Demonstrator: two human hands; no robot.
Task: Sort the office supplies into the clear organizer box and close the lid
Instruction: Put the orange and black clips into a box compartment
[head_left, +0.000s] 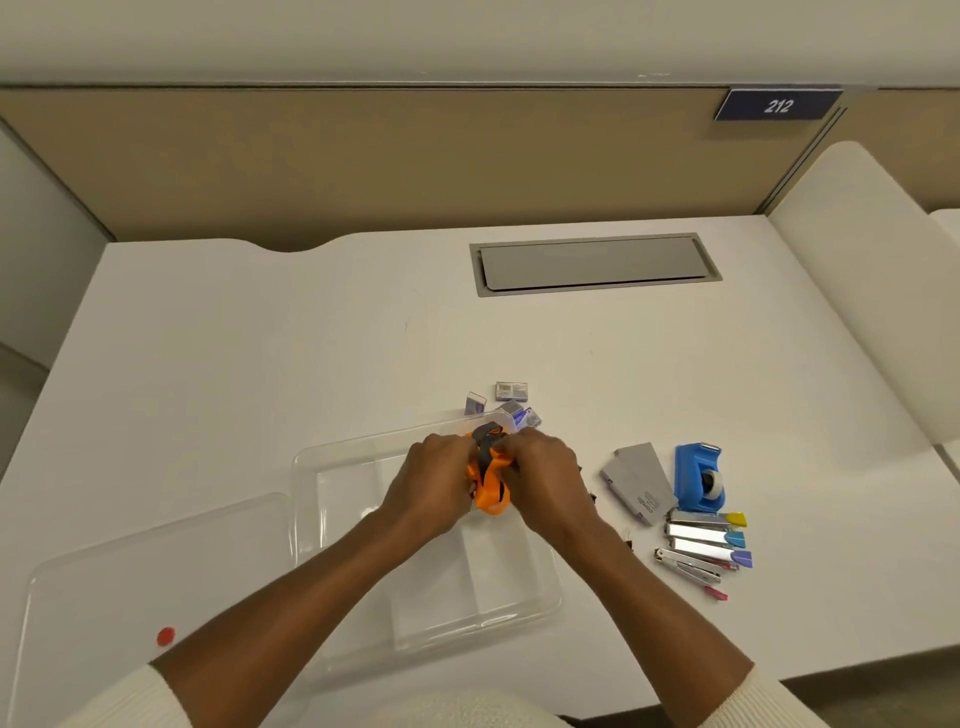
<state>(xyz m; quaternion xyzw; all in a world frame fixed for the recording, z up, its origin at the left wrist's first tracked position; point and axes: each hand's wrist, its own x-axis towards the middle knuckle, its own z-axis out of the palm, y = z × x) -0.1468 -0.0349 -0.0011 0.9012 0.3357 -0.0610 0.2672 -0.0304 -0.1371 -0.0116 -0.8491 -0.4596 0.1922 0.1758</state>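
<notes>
A: Why are both hands on that orange thing at once?

B: It looks like an orange-and-black tool (487, 475), maybe scissors or a cutter; too much is covered to say. The left hand (434, 486) and right hand (548, 480) close on it from either side, fingers curled tight round it. My guess is the person is turning it to fit a compartment.

A: Where is it, then?

B: Held over the far right part of the clear organizer box (311, 519), which sits open near the front edge of the counter (234, 364), about the middle. Whether the tool touches the box floor cannot be told.

A: And the lid?

B: The lid (130, 571) lies flat just beside the box, toward the counter's front left corner, a red dot (166, 636) on it. Set there, it keeps the box mouth free and stays within reach for closing.

A: What's left to sort?

B: Most of it, judging by the layout. Small staple boxes (511, 391) lie just past the box's far right corner. Toward the counter's right edge sit a grey carton (636, 483), a blue tape dispenser (698, 478) and a row of staplers (704, 543) with coloured ends. All are on the right hand's side, likely so they can be picked off in turn.
</notes>
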